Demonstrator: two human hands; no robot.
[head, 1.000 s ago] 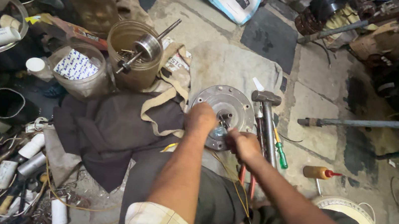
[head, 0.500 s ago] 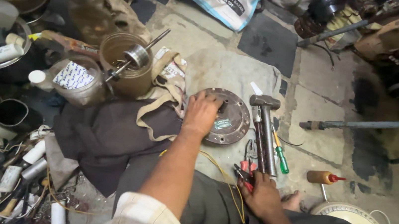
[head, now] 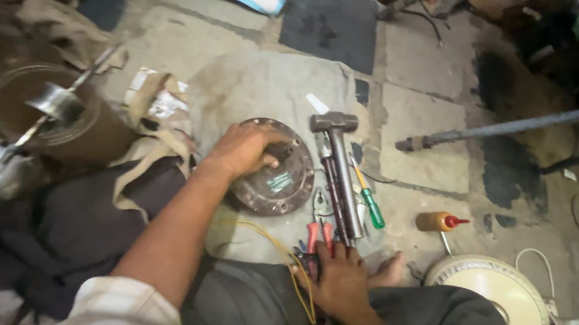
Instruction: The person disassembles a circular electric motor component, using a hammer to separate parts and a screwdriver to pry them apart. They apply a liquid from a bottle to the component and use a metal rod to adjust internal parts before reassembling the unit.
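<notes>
Rusty metal disc (head: 274,180) sits gripped under my left hand (head: 244,148); my right hand (head: 340,277) closes on red-handled pliers (head: 316,237) just ahead of it.

the round metal disc (head: 275,172) lay flat on a grey cloth on the floor, near the middle of the scene; it was dark, rusty brown and greasy, with a raised rim and a hub partly hidden under the left hand. just right and nearer lay the red-handled pliers (head: 318,230), handles toward the person, jaws pointing away, and the right hand's fingers were touching the handle ends.
</notes>
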